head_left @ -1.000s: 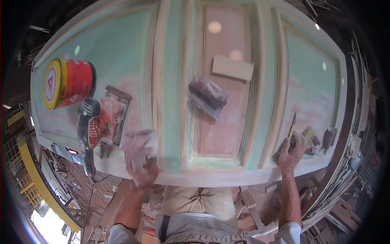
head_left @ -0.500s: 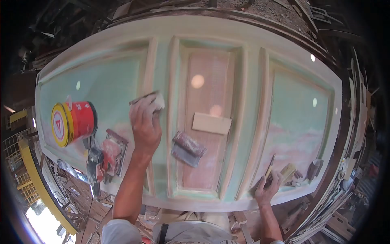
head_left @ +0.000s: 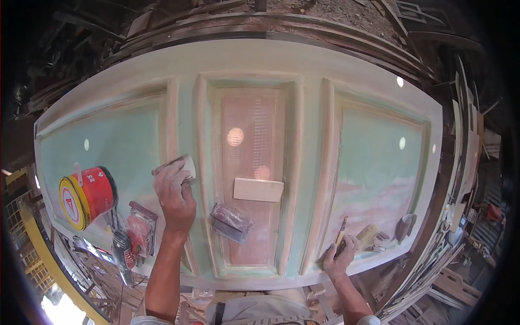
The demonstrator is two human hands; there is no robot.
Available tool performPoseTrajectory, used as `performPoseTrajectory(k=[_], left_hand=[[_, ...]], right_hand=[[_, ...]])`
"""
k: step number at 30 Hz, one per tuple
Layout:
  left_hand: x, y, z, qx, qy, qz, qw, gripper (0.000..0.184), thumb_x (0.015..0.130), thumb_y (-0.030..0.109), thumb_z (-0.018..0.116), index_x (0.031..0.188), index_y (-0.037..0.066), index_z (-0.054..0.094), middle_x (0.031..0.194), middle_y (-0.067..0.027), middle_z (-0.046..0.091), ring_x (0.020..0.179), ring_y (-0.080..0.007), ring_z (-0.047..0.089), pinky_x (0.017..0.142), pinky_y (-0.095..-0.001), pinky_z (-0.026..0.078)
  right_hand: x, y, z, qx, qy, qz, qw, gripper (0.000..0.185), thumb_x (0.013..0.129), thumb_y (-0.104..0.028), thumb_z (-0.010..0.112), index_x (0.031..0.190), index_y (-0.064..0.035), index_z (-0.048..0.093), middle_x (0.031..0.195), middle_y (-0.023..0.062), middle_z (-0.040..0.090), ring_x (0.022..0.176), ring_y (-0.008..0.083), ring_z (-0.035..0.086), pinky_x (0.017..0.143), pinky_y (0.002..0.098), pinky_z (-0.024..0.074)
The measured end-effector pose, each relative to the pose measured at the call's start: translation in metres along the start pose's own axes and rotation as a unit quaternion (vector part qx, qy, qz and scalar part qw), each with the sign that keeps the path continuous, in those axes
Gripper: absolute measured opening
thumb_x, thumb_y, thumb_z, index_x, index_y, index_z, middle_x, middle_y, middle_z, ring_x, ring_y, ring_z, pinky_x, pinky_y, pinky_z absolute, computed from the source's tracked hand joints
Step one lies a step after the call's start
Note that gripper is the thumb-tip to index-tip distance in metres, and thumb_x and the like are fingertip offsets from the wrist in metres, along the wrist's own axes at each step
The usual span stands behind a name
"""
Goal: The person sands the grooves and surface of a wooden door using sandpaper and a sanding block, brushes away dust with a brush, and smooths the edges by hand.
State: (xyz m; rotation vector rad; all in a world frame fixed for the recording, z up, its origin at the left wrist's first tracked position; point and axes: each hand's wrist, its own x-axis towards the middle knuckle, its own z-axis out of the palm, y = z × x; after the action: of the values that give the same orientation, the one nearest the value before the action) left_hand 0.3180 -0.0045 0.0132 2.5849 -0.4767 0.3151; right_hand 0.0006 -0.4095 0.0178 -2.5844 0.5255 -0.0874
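Observation:
A panelled wooden door (head_left: pixel 244 59) with green and pinkish patches lies flat before me. My left hand (head_left: pixel 176 197) is closed around a folded piece of sandpaper (head_left: pixel 187 167), pale on one face with a dark edge, at the moulding between the left and middle panels. Over the lower right panel, my right hand (head_left: pixel 340 257) grips a slim tool with a yellowish wooden handle (head_left: pixel 340 234); its dark narrow tip points away from me, and its kind is unclear. Beside that hand lie a dusty yellowish pad (head_left: pixel 368 236) and a curled grey-brown sheet (head_left: pixel 405 226).
A red and yellow tin (head_left: pixel 89 196) lies tilted on the left panel, near a red and black power sander (head_left: pixel 132 241). On the middle panel rest a pale wood block (head_left: pixel 258 189) and a dusty sandpaper-wrapped block (head_left: pixel 232 223). Timber (head_left: pixel 455 281) is stacked at the right.
My view has shifted, so the door and everything on it sit lower and further left. Both hands keep their holds and stay at nearly the same spots on the door.

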Motion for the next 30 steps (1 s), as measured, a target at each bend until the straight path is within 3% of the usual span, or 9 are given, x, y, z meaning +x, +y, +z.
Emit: performPoseTrajectory(k=[9,11,19,21,23,25,27,30], left_hand=[[0.001,-0.003,-0.002,-0.055,0.020,-0.011,0.998,0.029,0.096,-0.009,0.064,0.122,0.004,0.067,0.135,-0.0170,0.072,0.133,-0.0406,0.063,0.125,-0.0570,0.039],[0.002,-0.004,-0.002,-0.048,0.034,0.009,0.998,0.028,0.097,-0.003,0.068,0.124,0.006,0.067,0.133,-0.0139,0.073,0.130,-0.0402,0.064,0.119,-0.0581,0.044],[-0.007,-0.012,0.002,-0.064,0.053,0.022,0.996,0.022,0.105,0.004,0.065,0.126,0.004,0.070,0.134,-0.0156,0.074,0.131,-0.0404,0.065,0.115,-0.0535,0.048],[-0.005,-0.016,0.010,-0.062,0.070,0.037,0.995,0.022,0.109,0.006,0.062,0.128,0.003,0.072,0.135,-0.0170,0.074,0.129,-0.0391,0.067,0.115,-0.0516,0.049],[-0.004,-0.018,0.010,-0.095,0.078,0.051,0.991,0.022,0.111,0.007,0.062,0.129,0.002,0.072,0.139,-0.0179,0.074,0.129,-0.0363,0.069,0.115,-0.0497,0.050],[-0.012,-0.008,0.007,-0.162,0.094,0.025,0.982,0.022,0.111,0.005,0.063,0.131,0.001,0.072,0.143,-0.0175,0.074,0.132,-0.0323,0.069,0.117,-0.0459,0.050],[-0.023,-0.023,0.009,-0.229,0.124,0.000,0.965,0.025,0.110,0.000,0.062,0.133,0.000,0.072,0.145,-0.0170,0.073,0.134,-0.0296,0.068,0.118,-0.0415,0.049],[-0.054,0.003,-0.020,-0.206,0.166,0.014,0.964,0.029,0.110,-0.002,0.060,0.136,-0.002,0.071,0.145,-0.0180,0.073,0.134,-0.0298,0.068,0.118,-0.0391,0.049]], right_hand=[[0.000,-0.007,-0.001,-0.003,0.014,0.010,1.000,0.045,0.096,-0.006,0.068,0.138,0.0044,0.056,0.123,0.0255,0.057,0.106,0.0425,0.060,0.091,0.0511,0.0508],[0.000,-0.010,-0.001,-0.012,0.021,0.010,1.000,0.043,0.097,-0.005,0.068,0.137,0.0043,0.056,0.122,0.0251,0.057,0.106,0.0426,0.060,0.092,0.0507,0.0511],[-0.008,0.005,0.015,-0.056,0.111,-0.059,0.991,0.030,0.098,-0.002,0.066,0.127,0.0025,0.062,0.117,0.0273,0.064,0.110,0.0474,0.064,0.094,0.0554,0.0524],[-0.015,0.010,0.019,-0.070,0.058,0.020,0.996,0.028,0.097,-0.004,0.066,0.125,0.0014,0.063,0.114,0.0271,0.067,0.109,0.0488,0.064,0.093,0.0581,0.0524],[-0.015,0.018,0.024,-0.067,0.097,-0.053,0.992,0.028,0.097,-0.005,0.064,0.124,-0.0007,0.064,0.109,0.0268,0.067,0.105,0.0490,0.064,0.091,0.0594,0.0520],[-0.021,0.014,0.019,-0.081,0.034,-0.013,0.996,0.028,0.098,-0.006,0.063,0.126,-0.0004,0.062,0.111,0.0273,0.065,0.104,0.0489,0.063,0.092,0.0595,0.0519],[-0.023,0.005,0.017,-0.048,0.166,-0.064,0.983,0.027,0.100,-0.007,0.064,0.127,-0.0001,0.061,0.112,0.0269,0.064,0.105,0.0488,0.064,0.095,0.0584,0.0524],[-0.035,0.013,0.025,0.049,0.217,-0.038,0.974,0.029,0.101,-0.005,0.067,0.129,0.0013,0.060,0.115,0.0266,0.064,0.107,0.0482,0.065,0.093,0.0569,0.0544]])
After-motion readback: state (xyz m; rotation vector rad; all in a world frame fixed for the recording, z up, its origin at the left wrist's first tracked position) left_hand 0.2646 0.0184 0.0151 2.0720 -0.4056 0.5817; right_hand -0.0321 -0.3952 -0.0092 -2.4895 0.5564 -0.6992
